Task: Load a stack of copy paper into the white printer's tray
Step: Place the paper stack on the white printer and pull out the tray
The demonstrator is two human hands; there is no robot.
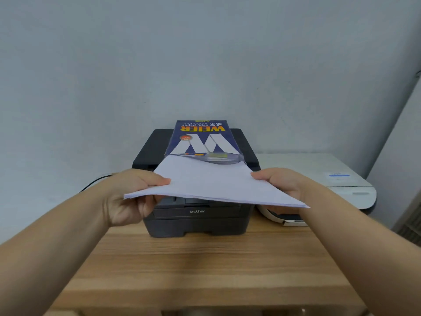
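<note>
A thin stack of white copy paper point(211, 181) sticks out of a blue copy paper pack point(200, 137) that lies on top of a black printer point(196, 222). My left hand point(129, 195) grips the stack's left edge, thumb on top and fingers underneath. My right hand point(282, 181) grips the right edge the same way. The stack hangs in the air in front of the black printer, its far end still inside the pack. The white printer point(330, 176) stands to the right, partly hidden behind my right arm.
Both printers stand on a wooden table point(205, 270) against a pale wall. A black cable point(95, 181) runs behind the black printer on the left. The white printer's front part point(284, 218) shows under my right wrist.
</note>
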